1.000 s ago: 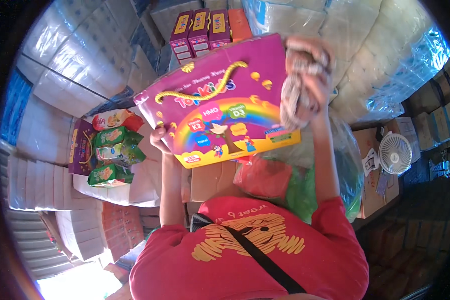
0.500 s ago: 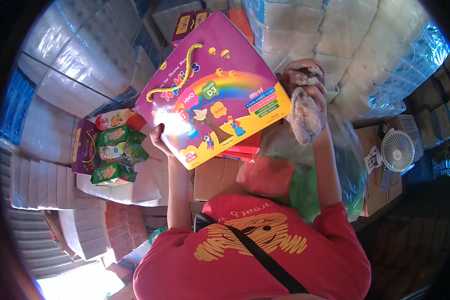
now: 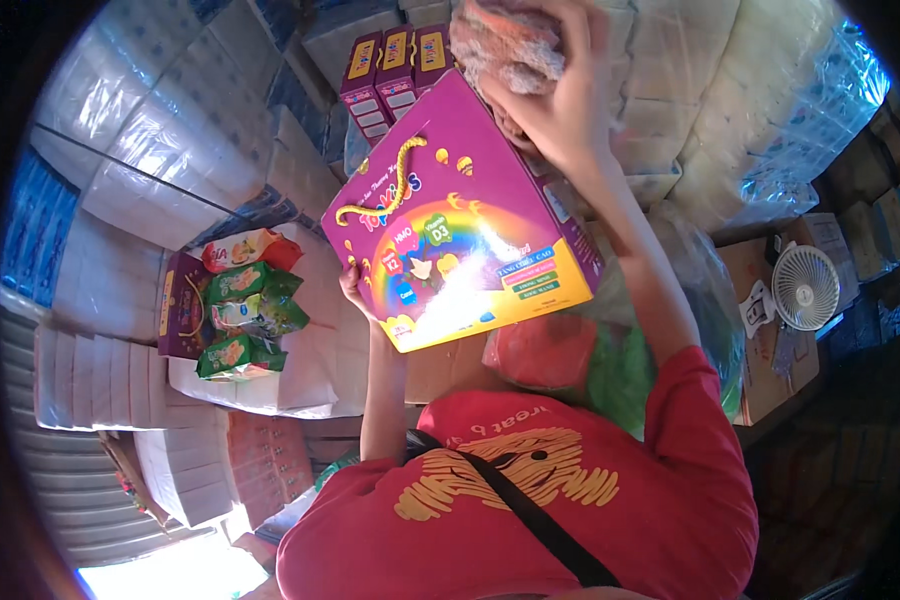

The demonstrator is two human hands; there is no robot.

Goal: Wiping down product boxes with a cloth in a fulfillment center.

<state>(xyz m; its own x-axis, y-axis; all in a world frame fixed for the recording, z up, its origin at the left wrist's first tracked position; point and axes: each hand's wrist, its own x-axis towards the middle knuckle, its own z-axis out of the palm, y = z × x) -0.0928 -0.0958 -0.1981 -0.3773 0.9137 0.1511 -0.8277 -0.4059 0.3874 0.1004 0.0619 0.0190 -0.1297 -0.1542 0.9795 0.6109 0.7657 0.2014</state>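
A purple and yellow gift box point(image 3: 470, 225) with a rainbow picture and a yellow rope handle is held up, tilted, in front of me. My left hand point(image 3: 354, 288) grips its lower left edge; most of those fingers are hidden behind it. Above the box's upper right side, my right hand point(image 3: 560, 105) is closed on a fluffy pinkish-brown cloth point(image 3: 510, 50). Part of the cloth hangs down close to the box's side; whether it touches there I cannot tell.
Several purple boxes point(image 3: 395, 75) stand at the back. On the left, green packets point(image 3: 255, 315) lie beside another purple box point(image 3: 182, 305) on white packages. A white fan point(image 3: 806, 287) stands on a carton at right. Plastic-wrapped bales point(image 3: 660, 90) line the back; a clear bag point(image 3: 700, 290) sits right.
My right hand has moved up and left with the cloth, from the box's right corner to above its upper side. The box has shifted slightly right and down, uncovering purple boxes behind.
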